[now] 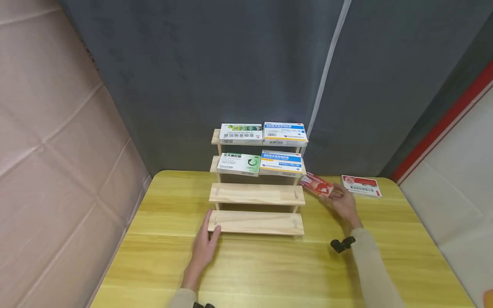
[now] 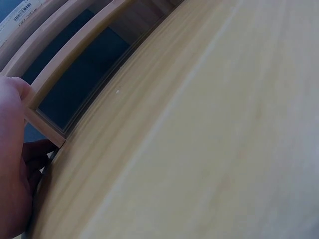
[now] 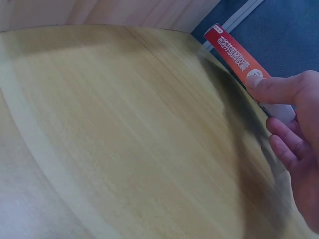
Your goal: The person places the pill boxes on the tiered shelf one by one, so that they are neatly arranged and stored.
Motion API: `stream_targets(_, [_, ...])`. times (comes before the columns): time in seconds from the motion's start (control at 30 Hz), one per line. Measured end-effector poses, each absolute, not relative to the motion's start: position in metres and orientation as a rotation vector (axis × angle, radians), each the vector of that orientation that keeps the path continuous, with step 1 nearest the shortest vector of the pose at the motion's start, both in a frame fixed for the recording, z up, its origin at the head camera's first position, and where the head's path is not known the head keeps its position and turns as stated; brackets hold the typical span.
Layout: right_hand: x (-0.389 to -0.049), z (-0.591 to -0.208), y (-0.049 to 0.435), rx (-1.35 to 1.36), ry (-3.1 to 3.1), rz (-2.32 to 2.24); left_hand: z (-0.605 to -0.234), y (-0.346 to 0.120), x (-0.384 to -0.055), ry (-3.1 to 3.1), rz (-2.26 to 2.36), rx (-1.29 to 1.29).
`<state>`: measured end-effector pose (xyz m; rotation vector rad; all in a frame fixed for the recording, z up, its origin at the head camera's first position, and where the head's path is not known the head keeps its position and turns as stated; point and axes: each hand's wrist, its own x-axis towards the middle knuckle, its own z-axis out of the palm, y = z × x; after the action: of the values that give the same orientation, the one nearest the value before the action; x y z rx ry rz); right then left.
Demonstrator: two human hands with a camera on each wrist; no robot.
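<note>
My right hand (image 1: 342, 202) pinches one end of a red medicine box (image 1: 316, 185), to the right of a stepped wooden rack (image 1: 256, 222). In the right wrist view the thumb lies on the printed side of that red box (image 3: 234, 55), with fingers beneath, and a shadow falls on the table below it. At the rack's lowest step, my left hand (image 1: 205, 244) grips the left end, thumb on the front edge and fingers along the side. The left wrist view shows that hand (image 2: 15, 149) around the step's corner.
The rack's top step bears a green-and-white box (image 1: 241, 133) and a blue-and-white box (image 1: 285, 132). Below them are another green-and-white box (image 1: 239, 163) and blue-and-white box (image 1: 280, 162). A red-and-white box (image 1: 361, 186) lies at the back right of the wooden table (image 1: 277, 273). Behind hangs a grey curtain (image 1: 200, 77).
</note>
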<state>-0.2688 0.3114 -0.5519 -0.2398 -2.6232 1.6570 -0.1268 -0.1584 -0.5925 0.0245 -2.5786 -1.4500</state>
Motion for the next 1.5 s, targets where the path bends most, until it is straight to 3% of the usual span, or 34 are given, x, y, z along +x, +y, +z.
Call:
stream_targets(0.97, [-0.24, -0.536, 0.304, -0.322, -2.35, 1.746, -0.593, -0.159, -0.127, -2.589, -1.445, 0.025])
stream_targets(1.3, [-0.219, -0.504, 0.291, -0.358, -2.253, 1.834, -0.592, -0.16, -0.127, -2.604, -1.466, 0.04])
stream_targets(1.5, [-0.218, -0.516, 0.296, -0.337, -2.154, 1.843, -0.592, -0.159, -0.127, -2.601, -1.459, 0.037])
